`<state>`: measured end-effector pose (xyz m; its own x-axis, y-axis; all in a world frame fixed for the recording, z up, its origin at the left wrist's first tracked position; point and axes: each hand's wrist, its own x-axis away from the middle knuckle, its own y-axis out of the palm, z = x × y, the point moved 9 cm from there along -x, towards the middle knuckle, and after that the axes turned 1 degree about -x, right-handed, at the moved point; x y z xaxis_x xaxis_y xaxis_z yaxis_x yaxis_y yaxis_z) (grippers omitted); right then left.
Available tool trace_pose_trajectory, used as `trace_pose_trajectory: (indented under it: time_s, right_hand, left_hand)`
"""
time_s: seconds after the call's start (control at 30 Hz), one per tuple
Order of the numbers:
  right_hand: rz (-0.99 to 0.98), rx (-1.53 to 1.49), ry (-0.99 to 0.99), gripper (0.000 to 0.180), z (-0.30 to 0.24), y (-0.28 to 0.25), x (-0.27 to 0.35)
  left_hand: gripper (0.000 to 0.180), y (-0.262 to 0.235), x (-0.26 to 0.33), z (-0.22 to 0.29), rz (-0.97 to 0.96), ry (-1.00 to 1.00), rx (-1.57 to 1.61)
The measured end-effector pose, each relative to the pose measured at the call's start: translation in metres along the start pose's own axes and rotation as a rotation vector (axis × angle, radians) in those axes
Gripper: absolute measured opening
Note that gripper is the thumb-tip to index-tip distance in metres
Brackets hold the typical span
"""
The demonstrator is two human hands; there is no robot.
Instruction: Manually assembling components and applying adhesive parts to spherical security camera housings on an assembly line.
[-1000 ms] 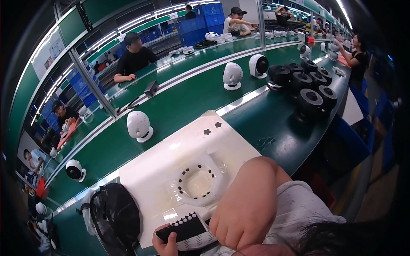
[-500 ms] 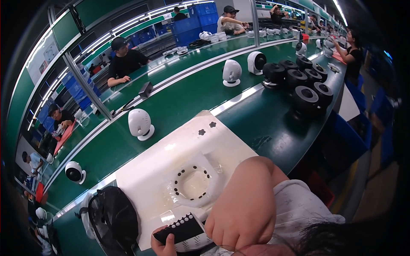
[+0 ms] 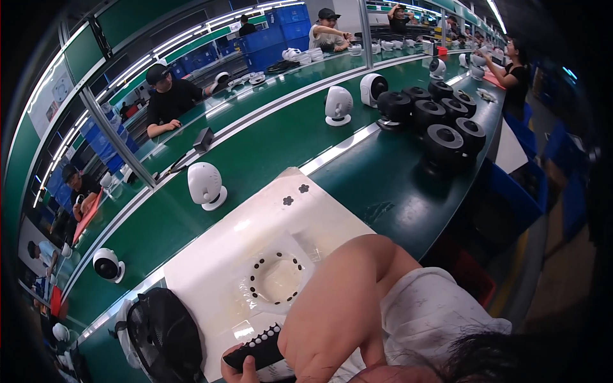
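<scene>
Low in the picture, my left hand grips the end of a black sheet with a scalloped edge and a row of pale round spots, its thumb on top. My right hand is bent down over the sheet's other end; its fingers are hidden behind its own back and forearm. Just beyond lies a clear-wrapped white ring with small black oval dots spaced around it, on a pale board. Two dark flower-shaped pieces rest near the board's far corner.
A black mesh bag lies at the board's left. White rounded devices stand along the green conveyor. Several black round bases crowd the right of the bench. Blue bins sit below right. Co-workers sit across the line.
My right hand has moved down and left, covering more of the black sheet. The whole view has shifted slightly. A co-worker across the line now holds up a round part.
</scene>
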<state>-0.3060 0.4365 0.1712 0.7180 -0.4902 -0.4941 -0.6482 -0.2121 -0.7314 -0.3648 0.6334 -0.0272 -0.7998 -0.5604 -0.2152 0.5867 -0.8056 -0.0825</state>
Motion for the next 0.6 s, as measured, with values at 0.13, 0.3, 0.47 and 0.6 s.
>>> trace_pose_trajectory:
  time_s: [0.13,0.3,0.47,0.6]
  right_hand:
    - [0.018,-0.057,0.057,0.069,-0.008,-0.013,-0.003]
    - [0.026,-0.081,0.027,0.067,-0.007,-0.013,-0.004]
    - [-0.004,-0.058,0.018,0.065,-0.007,-0.005,-0.002]
    - [-0.048,-0.064,-0.045,0.064,0.004,0.002,-0.005]
  left_hand:
    - [0.025,0.007,0.004,0.004,-0.042,-0.098,-0.029]
    - [0.024,0.003,0.005,-0.001,0.001,-0.127,0.02]
    - [0.023,0.009,0.004,-0.001,-0.006,-0.125,0.06]
    - [0.022,0.0,0.006,-0.004,-0.017,-0.095,0.062]
